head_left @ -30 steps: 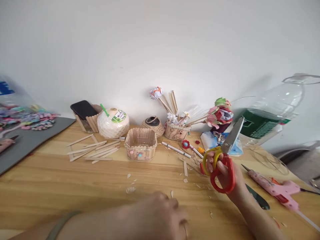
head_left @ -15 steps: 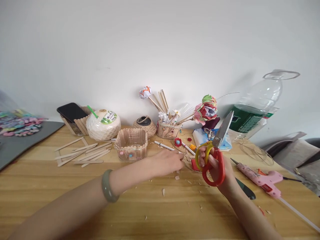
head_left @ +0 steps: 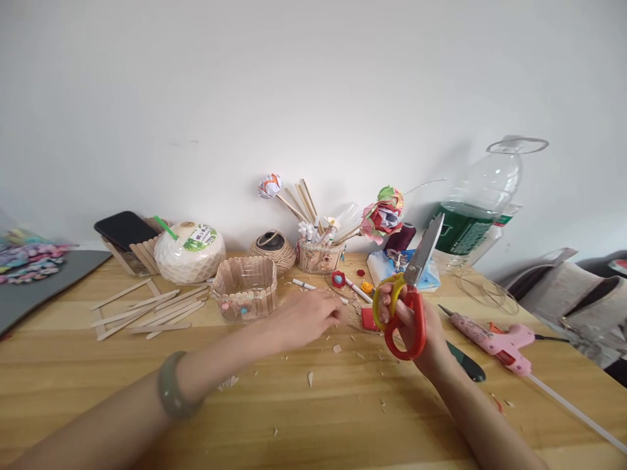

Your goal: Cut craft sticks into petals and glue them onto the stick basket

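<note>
My right hand (head_left: 425, 326) is closed around the handles of a pair of scissors (head_left: 420, 266), one loop yellow and one red. The blades point up and look closed. My left hand (head_left: 309, 317), with a green bangle (head_left: 177, 385) on the wrist, is low over the table. Its fingers are curled down and pressed together; anything between them is hidden. Just right of those fingers lies a small red block (head_left: 371, 318). Wood scraps (head_left: 336, 348) are scattered near both hands. Behind my left hand stands a popsicle-stick basket (head_left: 245, 287) with small flowers on its side.
Loose popsicle sticks (head_left: 161, 310) lie at left, before a wrapped coconut (head_left: 190, 251) and a phone (head_left: 125, 230). Twine (head_left: 272, 251) and a holder with paper flowers (head_left: 321, 256) stand behind. At right are a pink glue gun (head_left: 499, 343), a utility knife (head_left: 467, 362) and a large bottle (head_left: 470, 219).
The view has shifted, so most things appear a little further left. My left hand has drawn slightly back from the red block, fingers more curled. The scissors stay upright in my right hand.
</note>
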### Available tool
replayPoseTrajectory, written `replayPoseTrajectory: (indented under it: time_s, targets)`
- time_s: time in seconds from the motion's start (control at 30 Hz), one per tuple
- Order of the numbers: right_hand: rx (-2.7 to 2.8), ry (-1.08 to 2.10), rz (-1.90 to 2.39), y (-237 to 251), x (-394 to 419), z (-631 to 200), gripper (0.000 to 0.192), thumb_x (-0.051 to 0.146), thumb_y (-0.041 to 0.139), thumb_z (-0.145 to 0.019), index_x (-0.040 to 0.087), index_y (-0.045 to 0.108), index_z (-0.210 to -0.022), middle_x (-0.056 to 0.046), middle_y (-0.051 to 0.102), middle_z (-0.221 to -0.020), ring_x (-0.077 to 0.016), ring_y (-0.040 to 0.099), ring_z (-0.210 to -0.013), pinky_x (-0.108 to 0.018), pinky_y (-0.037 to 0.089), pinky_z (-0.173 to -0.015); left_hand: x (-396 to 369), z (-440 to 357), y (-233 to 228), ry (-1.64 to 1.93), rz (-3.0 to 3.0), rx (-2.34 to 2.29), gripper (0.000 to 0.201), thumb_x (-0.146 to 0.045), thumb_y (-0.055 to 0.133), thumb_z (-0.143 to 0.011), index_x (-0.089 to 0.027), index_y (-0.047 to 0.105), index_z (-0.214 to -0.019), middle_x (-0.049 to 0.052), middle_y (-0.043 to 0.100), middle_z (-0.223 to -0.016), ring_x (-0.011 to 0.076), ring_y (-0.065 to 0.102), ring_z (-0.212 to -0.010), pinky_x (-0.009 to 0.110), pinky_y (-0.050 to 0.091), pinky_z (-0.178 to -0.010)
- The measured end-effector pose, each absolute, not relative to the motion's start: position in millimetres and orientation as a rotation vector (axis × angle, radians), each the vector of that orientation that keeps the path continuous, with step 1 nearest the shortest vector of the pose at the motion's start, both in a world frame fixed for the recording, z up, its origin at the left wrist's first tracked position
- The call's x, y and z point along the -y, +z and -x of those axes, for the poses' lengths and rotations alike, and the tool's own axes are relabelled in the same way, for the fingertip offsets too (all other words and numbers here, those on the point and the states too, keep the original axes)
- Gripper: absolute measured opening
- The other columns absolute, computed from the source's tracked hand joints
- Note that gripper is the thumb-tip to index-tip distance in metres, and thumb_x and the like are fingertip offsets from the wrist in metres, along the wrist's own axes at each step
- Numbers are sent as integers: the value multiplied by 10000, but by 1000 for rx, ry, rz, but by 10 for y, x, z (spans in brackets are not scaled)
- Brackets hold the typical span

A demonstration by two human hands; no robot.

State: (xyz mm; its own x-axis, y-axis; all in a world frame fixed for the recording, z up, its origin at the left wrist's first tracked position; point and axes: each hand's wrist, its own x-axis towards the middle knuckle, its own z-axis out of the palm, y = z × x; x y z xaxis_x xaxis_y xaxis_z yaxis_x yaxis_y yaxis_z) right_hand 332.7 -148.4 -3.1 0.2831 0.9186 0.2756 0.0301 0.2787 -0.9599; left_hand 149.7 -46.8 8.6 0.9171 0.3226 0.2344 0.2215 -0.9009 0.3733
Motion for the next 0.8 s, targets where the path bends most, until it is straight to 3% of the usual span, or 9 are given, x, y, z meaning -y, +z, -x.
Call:
replayPoseTrajectory:
  time_s: [0.1, 0.3, 0.43, 0.63, 0.8]
  targets:
    - [1131, 763, 1125, -65, 1482, -3336, 329, 505, 627, -741, 227, 507, -868, 26, 456, -657, -140, 409, -572, -266, 341, -515, 602, -1327, 183, 502, -2474, -530, 232, -160, 434, -864, -147, 549, -1065, 39, 668, -854, 137, 622, -744, 241, 495, -658]
    - [1188, 655, 1170, -154, 1532, -3346, 373, 569, 588, -745, 228, 449, -807, 36, 397, -640, -140, 346, -558, -260, 297, -498, 746, -1035, 317, 652, -1626, -628, 110, -217, 563, -751, -123, 598, -797, 0, 581, -650, 109, 509, -587, 233, 447, -572]
    - [1314, 722, 1205, -95, 1614, -3092, 429, 627, 561, -731, 220, 459, -820, 38, 389, -659, -125, 296, -543, -248, 278, -490, 752, -918, 448, 748, -1554, -641, 90, -217, 569, -735, -132, 595, -746, -2, 584, -635, 95, 463, -559, 233, 403, -562]
    - [1473, 972, 1239, 156, 1584, -2597, 377, 574, 512, -805, 204, 481, -869, 10, 419, -762, -140, 404, -654, -268, 405, -600, 705, -843, 610, 859, -1517, -639, 98, -233, 582, -737, -137, 599, -733, -23, 536, -589, 99, 471, -562, 224, 423, -551]
    - [1573, 1131, 1212, 328, 1415, -2548, 420, 603, 446, -824, 197, 511, -910, -15, 488, -801, -165, 466, -723, -303, 422, -670, 601, -775, 621, 929, -1454, -631, 105, -245, 596, -745, -140, 594, -741, -18, 565, -621, 95, 499, -566, 213, 435, -538]
